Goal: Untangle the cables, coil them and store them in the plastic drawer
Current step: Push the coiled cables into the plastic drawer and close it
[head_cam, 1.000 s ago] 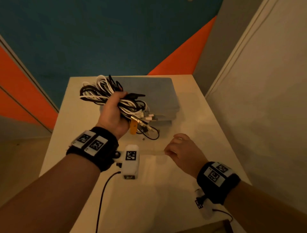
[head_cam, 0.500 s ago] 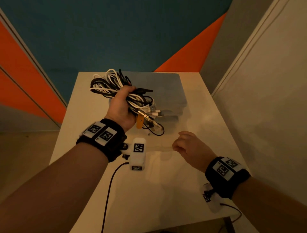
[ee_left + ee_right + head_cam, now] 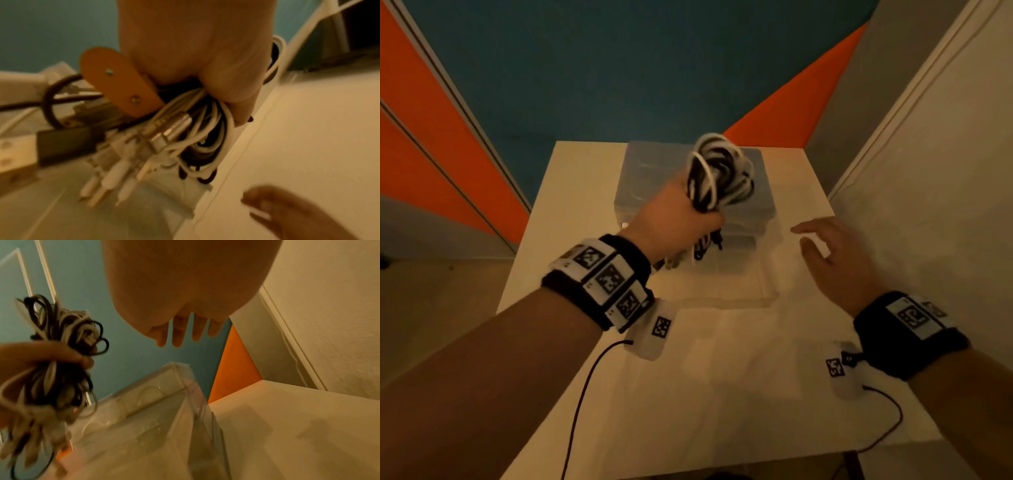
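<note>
Teal and orange wall panels stand behind a pale table (image 3: 585, 212), on which a clear plastic drawer unit (image 3: 650, 178) is set against the far edge.

A mixed bundle of black and white cables (image 3: 719, 171) is clenched in the left hand (image 3: 671, 219), with the fingers wrapped round its middle. It is held in the air over the drawer unit, near its front. The right hand (image 3: 835, 260) is held open and empty just to the right of the drawer unit, fingers spread and straight.

The bundle is judged light, soft and floppy; loops spring out above the fist, and plugs (image 3: 115, 181) and an orange tab (image 3: 115, 81) dangle below it. A grip round the middle should keep the loops together, while single cables are best drawn out by their stiff plug ends. The plugs could snag on one another.

No brand or readable writing can be made out; only square black-and-white markers are seen on the wristbands (image 3: 602, 277).
</note>
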